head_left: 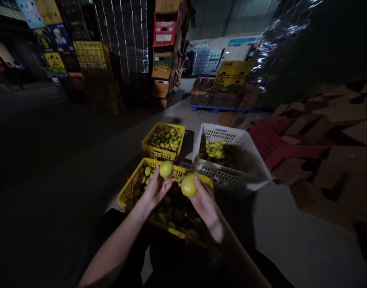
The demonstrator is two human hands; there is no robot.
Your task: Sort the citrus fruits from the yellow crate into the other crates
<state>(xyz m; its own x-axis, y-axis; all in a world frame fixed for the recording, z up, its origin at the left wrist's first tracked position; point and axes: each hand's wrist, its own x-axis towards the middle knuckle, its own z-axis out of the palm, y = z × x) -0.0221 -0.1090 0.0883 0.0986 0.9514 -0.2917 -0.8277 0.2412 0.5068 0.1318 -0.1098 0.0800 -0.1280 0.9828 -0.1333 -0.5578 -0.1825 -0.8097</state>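
A yellow-green lemon [166, 169] rests in my left hand [157, 190], the thumb along its side and the other fingers below it. My right hand [205, 202] grips a second, yellower lemon [188, 185], its thumb on the right side. Both hands are over a near yellow crate [127, 191] that holds many lemons, mostly in shadow. Beyond it stands a smaller-looking yellow crate [161, 154], filled with green and yellow lemons. To the right, a white crate [255, 160] has lemons piled toward its left side.
Red crates [291, 151] and flattened cardboard [327, 176] lie at the right. Behind, stacked cartons [162, 62] rise beside wrapped goods. A blue pallet [216, 109] carries boxes farther back. A yellow crate [91, 54] tops a stack at the left.
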